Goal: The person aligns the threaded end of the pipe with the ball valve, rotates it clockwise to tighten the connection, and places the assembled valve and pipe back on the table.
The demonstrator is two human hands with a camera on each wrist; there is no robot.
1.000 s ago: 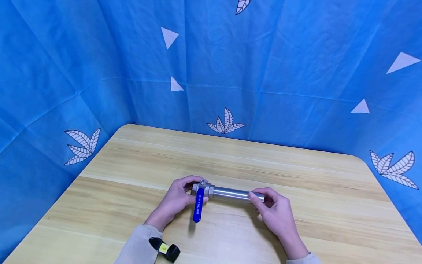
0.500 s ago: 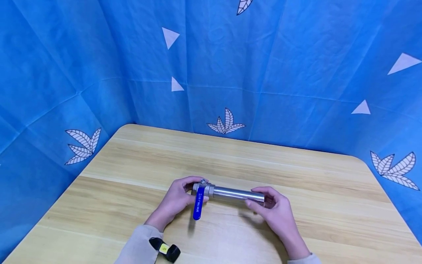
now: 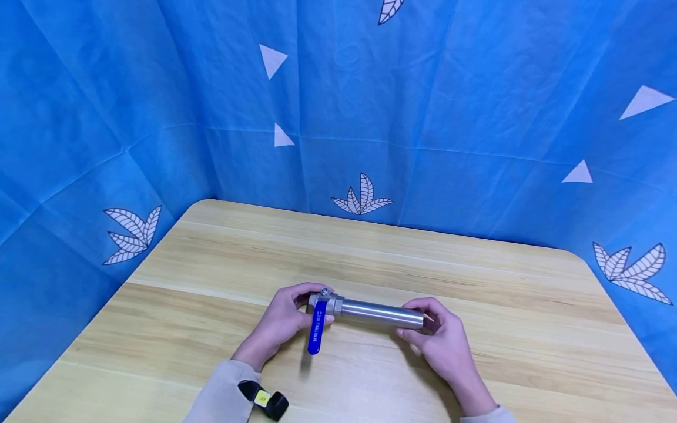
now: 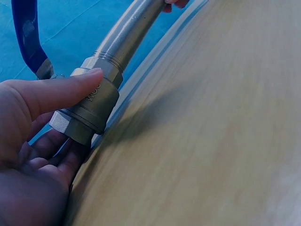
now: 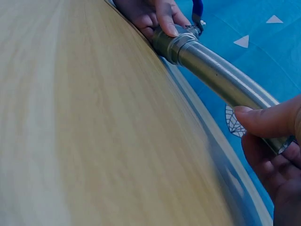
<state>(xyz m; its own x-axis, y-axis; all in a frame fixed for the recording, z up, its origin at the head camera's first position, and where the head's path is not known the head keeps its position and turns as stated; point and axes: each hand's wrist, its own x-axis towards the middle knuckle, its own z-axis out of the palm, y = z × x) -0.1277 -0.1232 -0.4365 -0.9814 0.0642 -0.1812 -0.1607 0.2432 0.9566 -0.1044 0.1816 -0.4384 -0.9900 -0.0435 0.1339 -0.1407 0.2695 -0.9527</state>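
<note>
My left hand (image 3: 282, 317) grips the metal body of a ball valve (image 4: 96, 101), thumb across its near side and fingers behind. The valve's blue lever handle (image 3: 317, 329) points toward me, with white lettering reading "BALL VALVE". A shiny steel pipe (image 3: 378, 312) runs from the valve's right end, lined up with it. Around the pipe's free end curls my right hand (image 3: 441, 338), its thumb (image 5: 263, 120) on the near side and fingers on the far side. Valve and pipe are held just over the table, with a shadow below.
A light wood-grain table (image 3: 238, 247) spreads beneath both hands. Blue curtains (image 3: 365, 94) with white leaf and triangle prints hang along its back and sides. A black strap (image 3: 264, 399) with a yellow label is at my left sleeve.
My right thumb has slid from the top of the pipe down to its near side, while the fingers shift along the far side. The left hand and valve have stayed put.
</note>
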